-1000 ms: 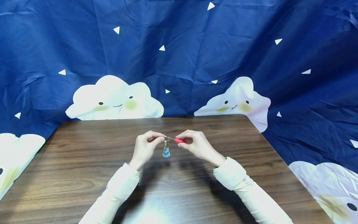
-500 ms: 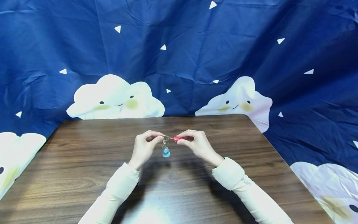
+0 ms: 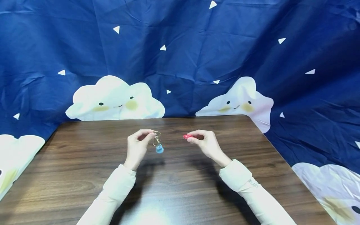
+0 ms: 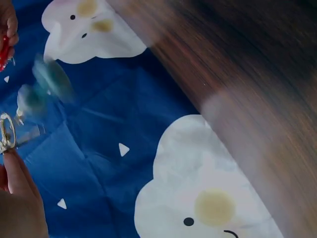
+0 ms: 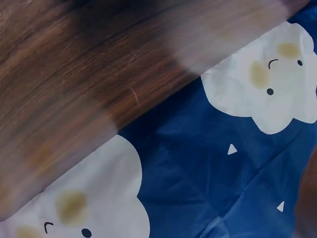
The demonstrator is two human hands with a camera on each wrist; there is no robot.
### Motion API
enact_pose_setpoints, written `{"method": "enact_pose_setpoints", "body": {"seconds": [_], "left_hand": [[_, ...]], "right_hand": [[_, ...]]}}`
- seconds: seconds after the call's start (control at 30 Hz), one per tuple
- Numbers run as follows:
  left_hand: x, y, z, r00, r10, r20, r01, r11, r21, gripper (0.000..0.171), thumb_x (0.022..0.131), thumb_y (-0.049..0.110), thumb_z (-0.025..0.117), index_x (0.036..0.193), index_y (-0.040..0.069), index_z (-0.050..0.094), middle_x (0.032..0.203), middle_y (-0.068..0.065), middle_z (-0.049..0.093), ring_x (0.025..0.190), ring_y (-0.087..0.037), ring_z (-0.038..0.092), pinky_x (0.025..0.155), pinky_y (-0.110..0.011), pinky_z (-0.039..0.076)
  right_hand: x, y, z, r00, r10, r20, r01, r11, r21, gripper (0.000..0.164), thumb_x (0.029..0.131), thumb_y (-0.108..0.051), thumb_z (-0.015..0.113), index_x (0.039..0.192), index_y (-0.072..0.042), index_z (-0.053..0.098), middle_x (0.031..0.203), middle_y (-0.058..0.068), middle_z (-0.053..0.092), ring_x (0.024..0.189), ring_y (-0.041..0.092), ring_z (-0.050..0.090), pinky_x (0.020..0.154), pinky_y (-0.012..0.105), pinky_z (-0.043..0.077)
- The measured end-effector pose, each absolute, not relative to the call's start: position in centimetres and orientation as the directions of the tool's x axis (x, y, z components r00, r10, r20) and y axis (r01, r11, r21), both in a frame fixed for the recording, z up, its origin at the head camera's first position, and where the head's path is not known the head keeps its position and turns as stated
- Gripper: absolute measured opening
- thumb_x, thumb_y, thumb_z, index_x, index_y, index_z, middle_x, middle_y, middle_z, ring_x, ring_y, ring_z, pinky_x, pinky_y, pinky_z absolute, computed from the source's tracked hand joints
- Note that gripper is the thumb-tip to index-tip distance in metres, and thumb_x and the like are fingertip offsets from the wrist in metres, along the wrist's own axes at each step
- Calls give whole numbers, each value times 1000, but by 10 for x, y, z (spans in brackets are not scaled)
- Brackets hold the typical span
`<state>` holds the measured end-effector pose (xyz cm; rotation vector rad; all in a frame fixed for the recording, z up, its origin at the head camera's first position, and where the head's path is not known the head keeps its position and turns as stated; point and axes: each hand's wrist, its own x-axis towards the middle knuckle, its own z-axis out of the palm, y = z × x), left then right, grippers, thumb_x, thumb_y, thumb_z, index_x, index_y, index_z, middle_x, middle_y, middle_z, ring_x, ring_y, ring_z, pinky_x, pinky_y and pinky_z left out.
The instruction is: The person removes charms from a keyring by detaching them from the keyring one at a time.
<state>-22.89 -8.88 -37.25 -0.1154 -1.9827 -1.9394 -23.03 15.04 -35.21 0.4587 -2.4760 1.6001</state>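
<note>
My left hand [image 3: 137,145] pinches a gold-coloured key ring [image 3: 157,133] between thumb and fingertips above the table. From the ring hangs a small light-blue charm [image 3: 159,149]; in the left wrist view that blue charm [image 4: 52,79] is blurred, and a clear tab [image 4: 30,136] shows beside the ring. To the right, apart from the ring, my right hand [image 3: 207,143] pinches a small red charm [image 3: 187,136], mostly covered by the fingers. The red charm [image 4: 5,52] also appears at the left wrist view's edge. Only a sliver of the right hand [image 5: 307,198] enters the right wrist view.
A brown wood-grain table [image 3: 174,193] lies beneath both hands. Behind it and at its sides hangs a dark blue cloth [image 3: 180,56] printed with white clouds, a star and small triangles.
The red charm has come away from the key ring. My left hand has moved left with the ring and blue charm, my right hand right with the red charm.
</note>
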Motion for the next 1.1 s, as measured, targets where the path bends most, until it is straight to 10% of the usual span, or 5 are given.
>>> {"method": "enact_pose_setpoints", "body": {"seconds": [0.33,1.1], "left_hand": [[-230,-92,-377,-942,-146,302,296,64,953,11,79,8,69,88,1,69,84,-7,69,71,-2,62,63,-16,49],[-218,-90,-373,-970,54,238,243,141,960,11,80,6,67,89,1,67,87,-16,68,70,-4,60,68,-17,50]], "right_hand": [[-263,161,-375,-917,-175,360,-399,472,-786,20,78,-7,70,97,-3,68,93,12,69,80,15,66,66,18,51],[-357,176,-441,-990,-143,10,-105,674,-731,18,72,-9,75,88,-1,69,79,9,69,65,7,55,57,18,44]]}}
